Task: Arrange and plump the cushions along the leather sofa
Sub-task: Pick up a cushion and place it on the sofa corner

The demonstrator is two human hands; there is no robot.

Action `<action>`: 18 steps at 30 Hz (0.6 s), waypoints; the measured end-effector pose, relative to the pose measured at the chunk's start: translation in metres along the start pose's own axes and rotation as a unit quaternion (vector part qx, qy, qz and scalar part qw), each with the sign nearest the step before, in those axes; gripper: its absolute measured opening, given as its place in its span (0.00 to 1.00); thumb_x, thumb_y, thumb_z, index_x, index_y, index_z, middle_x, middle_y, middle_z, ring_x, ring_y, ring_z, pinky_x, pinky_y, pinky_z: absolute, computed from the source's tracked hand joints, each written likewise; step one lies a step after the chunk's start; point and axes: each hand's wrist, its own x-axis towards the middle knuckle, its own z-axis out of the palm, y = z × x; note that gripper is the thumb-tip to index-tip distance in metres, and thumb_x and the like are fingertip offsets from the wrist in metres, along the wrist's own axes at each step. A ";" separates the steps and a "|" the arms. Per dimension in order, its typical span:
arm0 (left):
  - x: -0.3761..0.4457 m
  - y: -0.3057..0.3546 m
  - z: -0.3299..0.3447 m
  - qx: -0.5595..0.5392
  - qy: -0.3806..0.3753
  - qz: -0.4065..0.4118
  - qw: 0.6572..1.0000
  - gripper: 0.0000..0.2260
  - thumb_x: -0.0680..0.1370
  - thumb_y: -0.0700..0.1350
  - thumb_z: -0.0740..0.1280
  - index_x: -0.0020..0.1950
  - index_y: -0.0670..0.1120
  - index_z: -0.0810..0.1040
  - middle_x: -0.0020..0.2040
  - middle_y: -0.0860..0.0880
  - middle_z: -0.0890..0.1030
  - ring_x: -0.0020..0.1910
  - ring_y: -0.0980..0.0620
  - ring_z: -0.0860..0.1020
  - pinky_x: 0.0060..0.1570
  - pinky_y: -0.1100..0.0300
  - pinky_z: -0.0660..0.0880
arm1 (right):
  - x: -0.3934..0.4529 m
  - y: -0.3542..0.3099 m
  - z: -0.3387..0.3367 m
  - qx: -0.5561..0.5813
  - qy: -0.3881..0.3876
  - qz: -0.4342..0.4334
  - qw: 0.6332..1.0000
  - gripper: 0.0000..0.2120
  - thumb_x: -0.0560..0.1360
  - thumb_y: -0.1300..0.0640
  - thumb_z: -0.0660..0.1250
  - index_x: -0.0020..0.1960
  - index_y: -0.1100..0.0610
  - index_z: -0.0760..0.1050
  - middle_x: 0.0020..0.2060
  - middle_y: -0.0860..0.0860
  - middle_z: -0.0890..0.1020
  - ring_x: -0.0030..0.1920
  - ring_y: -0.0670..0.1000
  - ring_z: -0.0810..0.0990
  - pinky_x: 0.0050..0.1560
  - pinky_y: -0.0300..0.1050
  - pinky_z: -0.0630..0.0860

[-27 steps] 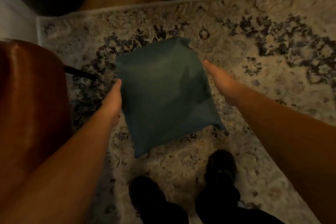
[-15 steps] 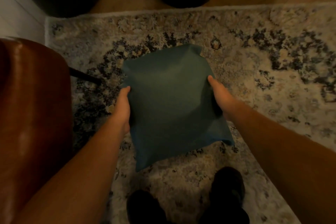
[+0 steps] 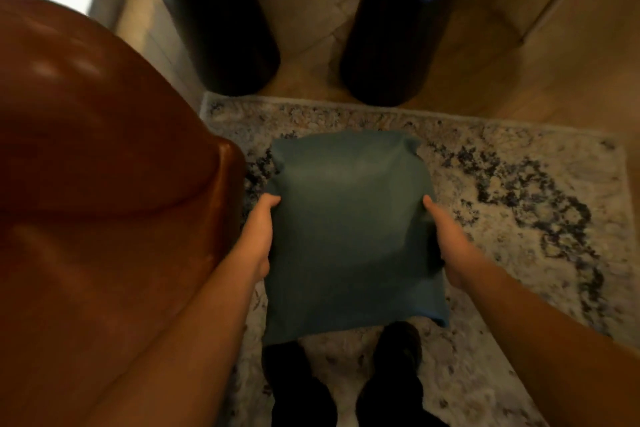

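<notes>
A teal square cushion (image 3: 349, 232) is held flat in front of me, above the rug. My left hand (image 3: 258, 236) grips its left edge and my right hand (image 3: 441, 239) grips its right edge, thumbs on top. The brown leather sofa (image 3: 104, 184) fills the left side, its rounded arm just beside my left hand. No other cushion is in view.
A pale rug with dark mottled pattern (image 3: 519, 201) lies underfoot, over wooden flooring (image 3: 554, 55). Two thick black cylindrical legs (image 3: 221, 28) (image 3: 391, 42) stand beyond the rug's far edge. My dark shoes (image 3: 398, 350) show below the cushion.
The view has tilted up and turned towards the sofa, which now fills more of the left. Both hands have closed in on the cushion's sides, and it has squared up.
</notes>
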 end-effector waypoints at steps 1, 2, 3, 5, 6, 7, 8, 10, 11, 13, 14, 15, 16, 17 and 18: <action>-0.027 0.006 -0.005 -0.007 0.006 -0.001 1.000 0.21 0.72 0.64 0.66 0.51 0.52 0.90 0.49 0.46 0.90 0.48 0.43 0.88 0.48 0.49 0.80 | -0.022 -0.008 -0.003 -0.005 -0.008 -0.004 1.000 0.36 0.79 0.31 0.61 0.80 0.51 0.67 0.65 0.49 0.79 0.62 0.55 0.78 0.60 0.52 0.66; -0.053 0.011 -0.011 -0.018 0.021 -0.002 1.000 0.21 0.73 0.63 0.67 0.53 0.50 0.89 0.48 0.45 0.90 0.48 0.42 0.87 0.48 0.50 0.81 | -0.044 -0.016 -0.006 -0.011 -0.015 -0.008 1.000 0.36 0.79 0.31 0.61 0.80 0.52 0.67 0.72 0.52 0.76 0.69 0.58 0.75 0.62 0.52 0.66; -0.078 0.014 -0.019 -0.032 0.038 -0.003 0.999 0.21 0.73 0.61 0.68 0.55 0.48 0.88 0.46 0.45 0.90 0.47 0.42 0.87 0.45 0.52 0.80 | -0.065 -0.024 -0.007 -0.020 -0.020 -0.011 1.000 0.36 0.79 0.32 0.61 0.79 0.52 0.67 0.75 0.54 0.73 0.72 0.60 0.72 0.64 0.54 0.66; -0.128 0.017 -0.035 -0.060 0.062 0.000 0.996 0.17 0.75 0.59 0.68 0.53 0.48 0.87 0.43 0.46 0.89 0.42 0.44 0.86 0.37 0.57 0.77 | -0.101 -0.037 -0.007 -0.050 -0.031 -0.023 0.998 0.36 0.78 0.32 0.63 0.78 0.52 0.69 0.76 0.55 0.72 0.71 0.61 0.72 0.65 0.56 0.67; -0.151 0.015 -0.043 -0.075 0.069 0.004 0.995 0.16 0.76 0.58 0.68 0.50 0.49 0.88 0.42 0.46 0.88 0.39 0.45 0.86 0.33 0.59 0.77 | -0.118 -0.041 -0.007 -0.065 -0.040 -0.029 0.997 0.35 0.78 0.32 0.63 0.77 0.53 0.69 0.75 0.55 0.73 0.68 0.60 0.74 0.64 0.56 0.68; -0.173 0.011 -0.051 -0.092 0.072 0.006 0.993 0.16 0.77 0.59 0.67 0.47 0.49 0.89 0.41 0.46 0.89 0.35 0.47 0.87 0.30 0.60 0.77 | -0.134 -0.044 -0.005 -0.077 -0.054 -0.034 0.995 0.35 0.78 0.32 0.64 0.77 0.53 0.70 0.74 0.55 0.74 0.65 0.60 0.75 0.62 0.55 0.68; -0.193 0.006 -0.059 -0.111 0.073 0.007 0.991 0.18 0.78 0.59 0.66 0.46 0.49 0.90 0.41 0.46 0.89 0.34 0.48 0.87 0.31 0.60 0.78 | -0.151 -0.047 -0.002 -0.088 -0.074 -0.039 0.993 0.37 0.77 0.31 0.64 0.77 0.53 0.70 0.74 0.55 0.74 0.65 0.60 0.75 0.64 0.55 0.69; -0.230 -0.007 -0.076 -0.155 0.084 0.015 0.984 0.20 0.79 0.61 0.65 0.55 0.48 0.89 0.48 0.44 0.90 0.44 0.44 0.89 0.45 0.52 0.81 | -0.181 -0.052 0.007 -0.116 -0.121 -0.049 0.985 0.44 0.72 0.26 0.65 0.79 0.52 0.68 0.75 0.55 0.73 0.70 0.61 0.75 0.72 0.60 0.69; -0.246 -0.014 -0.085 -0.180 0.095 0.021 0.979 0.22 0.79 0.62 0.65 0.59 0.48 0.88 0.53 0.42 0.89 0.51 0.40 0.88 0.54 0.47 0.82 | -0.194 -0.054 0.012 -0.129 -0.140 -0.053 0.980 0.50 0.66 0.23 0.67 0.79 0.51 0.68 0.75 0.55 0.73 0.71 0.62 0.74 0.74 0.62 0.68; -0.275 -0.029 -0.104 -0.217 0.125 0.034 0.968 0.24 0.80 0.64 0.64 0.66 0.48 0.85 0.60 0.41 0.87 0.60 0.38 0.84 0.68 0.39 0.76 | -0.211 -0.054 0.027 -0.153 -0.177 -0.064 0.970 0.63 0.52 0.18 0.71 0.78 0.51 0.69 0.74 0.55 0.75 0.70 0.62 0.76 0.74 0.64 0.69; -0.289 -0.035 -0.115 -0.231 0.138 0.042 0.962 0.26 0.81 0.65 0.64 0.69 0.49 0.83 0.63 0.42 0.86 0.63 0.38 0.83 0.71 0.38 0.74 | -0.220 -0.053 0.038 -0.165 -0.192 -0.063 0.965 0.66 0.49 0.17 0.72 0.78 0.52 0.69 0.73 0.55 0.76 0.70 0.62 0.77 0.74 0.63 0.69; -0.304 -0.041 -0.126 -0.247 0.145 0.049 0.957 0.27 0.81 0.66 0.63 0.72 0.50 0.80 0.66 0.43 0.84 0.66 0.39 0.81 0.73 0.38 0.72 | -0.232 -0.055 0.051 -0.178 -0.201 -0.061 0.961 0.66 0.48 0.17 0.72 0.79 0.51 0.69 0.74 0.55 0.76 0.70 0.62 0.76 0.74 0.62 0.70; -0.318 -0.047 -0.139 -0.264 0.152 0.057 0.951 0.29 0.81 0.67 0.62 0.75 0.50 0.78 0.70 0.44 0.82 0.68 0.39 0.80 0.74 0.39 0.71 | -0.245 -0.056 0.065 -0.193 -0.208 -0.056 0.957 0.64 0.51 0.18 0.72 0.80 0.50 0.67 0.75 0.54 0.74 0.71 0.62 0.75 0.73 0.61 0.70; -0.330 -0.054 -0.152 -0.279 0.161 0.061 0.945 0.31 0.81 0.68 0.61 0.78 0.51 0.75 0.73 0.45 0.80 0.71 0.40 0.78 0.75 0.40 0.70 | -0.259 -0.058 0.080 -0.209 -0.214 -0.053 0.953 0.61 0.55 0.19 0.71 0.80 0.49 0.66 0.75 0.54 0.73 0.71 0.62 0.74 0.71 0.61 0.71; -0.340 -0.060 -0.168 -0.289 0.174 0.063 0.939 0.33 0.81 0.69 0.61 0.79 0.51 0.73 0.74 0.46 0.78 0.72 0.41 0.76 0.75 0.42 0.70 | -0.273 -0.060 0.096 -0.229 -0.220 -0.052 0.947 0.58 0.59 0.20 0.71 0.81 0.48 0.65 0.76 0.54 0.73 0.71 0.62 0.74 0.71 0.60 0.71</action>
